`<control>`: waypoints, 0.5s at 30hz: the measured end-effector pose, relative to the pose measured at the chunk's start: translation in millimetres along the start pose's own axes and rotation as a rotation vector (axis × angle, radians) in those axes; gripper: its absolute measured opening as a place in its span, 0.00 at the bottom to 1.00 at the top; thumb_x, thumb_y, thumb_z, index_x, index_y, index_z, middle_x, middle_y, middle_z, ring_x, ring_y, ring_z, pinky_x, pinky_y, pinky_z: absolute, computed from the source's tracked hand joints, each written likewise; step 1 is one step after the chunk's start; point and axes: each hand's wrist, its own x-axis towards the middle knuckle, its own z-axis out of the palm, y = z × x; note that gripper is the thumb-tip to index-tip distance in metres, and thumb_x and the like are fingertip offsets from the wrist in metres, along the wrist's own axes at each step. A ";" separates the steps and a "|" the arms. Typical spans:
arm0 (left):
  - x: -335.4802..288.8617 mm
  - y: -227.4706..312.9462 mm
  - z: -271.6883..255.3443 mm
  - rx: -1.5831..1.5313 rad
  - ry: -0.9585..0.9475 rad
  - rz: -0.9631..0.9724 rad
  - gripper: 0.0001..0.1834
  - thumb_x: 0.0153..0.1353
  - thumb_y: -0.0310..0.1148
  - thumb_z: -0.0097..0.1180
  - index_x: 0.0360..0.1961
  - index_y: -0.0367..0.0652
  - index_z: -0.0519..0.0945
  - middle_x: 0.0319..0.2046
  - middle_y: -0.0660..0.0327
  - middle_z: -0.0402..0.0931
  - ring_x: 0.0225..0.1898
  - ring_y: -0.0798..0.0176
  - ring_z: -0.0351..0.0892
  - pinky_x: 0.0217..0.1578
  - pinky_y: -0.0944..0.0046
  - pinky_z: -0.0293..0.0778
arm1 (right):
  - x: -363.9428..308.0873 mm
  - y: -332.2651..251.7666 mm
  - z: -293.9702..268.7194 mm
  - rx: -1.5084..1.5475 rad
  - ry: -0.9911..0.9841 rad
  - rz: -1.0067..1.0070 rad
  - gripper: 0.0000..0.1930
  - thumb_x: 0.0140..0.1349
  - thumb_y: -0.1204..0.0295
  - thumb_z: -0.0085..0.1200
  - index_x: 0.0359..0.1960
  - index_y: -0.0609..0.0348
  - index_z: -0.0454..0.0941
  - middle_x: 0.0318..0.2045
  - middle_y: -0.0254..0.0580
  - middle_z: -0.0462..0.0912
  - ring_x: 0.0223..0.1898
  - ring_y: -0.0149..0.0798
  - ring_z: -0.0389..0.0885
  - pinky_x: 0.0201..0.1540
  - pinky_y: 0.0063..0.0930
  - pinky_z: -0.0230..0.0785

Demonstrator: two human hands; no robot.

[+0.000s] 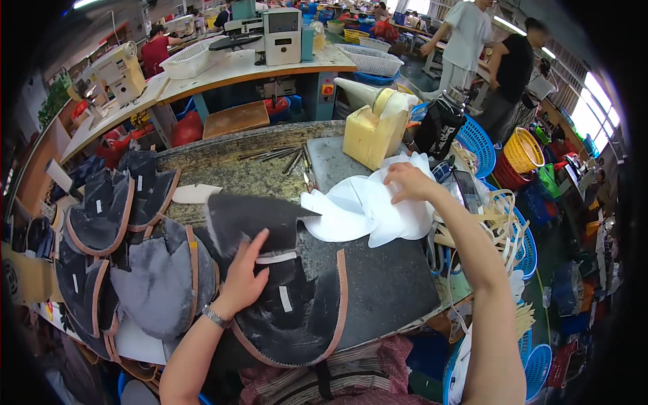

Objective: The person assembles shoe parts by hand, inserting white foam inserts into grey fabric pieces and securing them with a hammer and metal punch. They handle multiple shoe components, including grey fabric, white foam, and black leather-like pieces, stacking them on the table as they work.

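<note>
Head view: left hand on a dark panel, right hand at white pieces

A trimmed dark piece (290, 331) lies on the table (398, 290) just in front of the person, its curved edge bound in a pinkish-tan strip and a small white strip (285, 299) set near its middle; it serves as the landmark here. At its upper left edge, a dark grey panel (246, 219) overlaps it. The left hand (244, 278), with a metal watch (214, 316) at the wrist, rests on that panel, its index finger stretched forward and its thumb spread apart from it.

Beyond the trimmed dark piece and to its right, white pieces (351, 226) lie overlapping. The right hand (408, 182) is on them, fingers bent and apart, tips touching the upper part of the pile.

Left of the trimmed dark piece are a fuzzy grey piece (156, 287) and more dark pieces (98, 219) with similar edging. Beyond it lie thin tools (291, 162) and a pale yellow block (364, 138); to the far right of that block's near side, beyond the trimmed dark piece, stands a black bottle (440, 125). Pale strips (489, 233) hang in a tangle to its right.
</note>
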 end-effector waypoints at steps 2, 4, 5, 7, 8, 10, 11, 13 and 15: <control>-10.5 -13.0 -0.2 0.176 0.101 -0.104 0.39 0.47 0.22 0.58 0.63 0.42 0.60 0.60 0.41 0.57 0.58 0.41 0.60 0.58 0.52 0.58 | 1.3 -5.9 4.5 -0.028 -0.004 0.008 0.22 0.36 0.66 0.68 0.36 0.51 0.75 0.42 0.40 0.75 0.47 0.47 0.71 0.51 0.40 0.63; -28.6 -0.9 -3.3 0.386 0.168 -0.149 0.38 0.47 0.23 0.59 0.61 0.41 0.61 0.62 0.42 0.54 0.60 0.41 0.58 0.57 0.51 0.58 | -7.4 -12.4 8.2 -0.047 0.102 0.049 0.20 0.36 0.67 0.68 0.33 0.51 0.75 0.40 0.40 0.75 0.46 0.47 0.72 0.49 0.40 0.63; -38.9 8.2 -3.8 0.521 0.243 -0.055 0.36 0.46 0.24 0.60 0.60 0.41 0.63 0.62 0.42 0.53 0.59 0.41 0.59 0.56 0.50 0.59 | -12.9 -12.3 15.9 -0.005 0.182 0.012 0.17 0.36 0.68 0.66 0.30 0.53 0.75 0.38 0.39 0.75 0.47 0.44 0.71 0.51 0.39 0.61; -61.1 27.4 -3.6 0.467 0.144 0.121 0.30 0.45 0.26 0.62 0.53 0.40 0.70 0.57 0.46 0.62 0.55 0.44 0.64 0.54 0.51 0.62 | -24.3 -8.3 28.1 0.124 0.336 -0.061 0.12 0.38 0.72 0.63 0.26 0.56 0.74 0.31 0.42 0.76 0.39 0.48 0.73 0.45 0.37 0.64; -74.5 33.8 -4.3 0.400 0.026 0.197 0.29 0.44 0.28 0.64 0.51 0.40 0.72 0.55 0.48 0.65 0.54 0.47 0.66 0.54 0.51 0.63 | -26.0 -10.2 28.6 0.188 0.400 -0.043 0.11 0.39 0.73 0.62 0.25 0.58 0.73 0.28 0.44 0.75 0.36 0.49 0.73 0.42 0.39 0.64; -97.4 43.3 3.1 0.313 -0.226 0.333 0.27 0.44 0.36 0.66 0.47 0.43 0.74 0.50 0.52 0.69 0.51 0.50 0.69 0.51 0.53 0.65 | -31.0 -19.0 24.9 0.216 0.528 -0.037 0.09 0.43 0.76 0.60 0.26 0.59 0.72 0.24 0.45 0.74 0.33 0.50 0.73 0.40 0.40 0.64; -107.6 46.7 10.0 0.347 -0.291 0.360 0.27 0.44 0.38 0.66 0.47 0.44 0.74 0.50 0.53 0.69 0.50 0.51 0.69 0.50 0.54 0.65 | -32.8 -22.9 17.2 0.094 0.591 -0.163 0.07 0.46 0.77 0.59 0.26 0.59 0.72 0.24 0.44 0.74 0.31 0.49 0.73 0.41 0.42 0.64; -121.0 47.6 16.5 0.413 -0.361 0.382 0.25 0.47 0.43 0.64 0.46 0.44 0.75 0.50 0.54 0.70 0.50 0.53 0.69 0.47 0.55 0.66 | -46.7 -33.7 14.2 -0.082 0.548 -0.274 0.08 0.45 0.79 0.58 0.26 0.59 0.72 0.24 0.41 0.75 0.30 0.44 0.75 0.36 0.38 0.67; -119.0 49.5 12.5 0.333 -0.364 0.332 0.25 0.48 0.43 0.63 0.46 0.43 0.76 0.50 0.54 0.70 0.50 0.53 0.69 0.48 0.55 0.66 | -54.6 -43.7 -4.1 -0.165 0.559 -0.334 0.08 0.45 0.79 0.59 0.26 0.58 0.72 0.24 0.40 0.75 0.28 0.42 0.75 0.32 0.36 0.68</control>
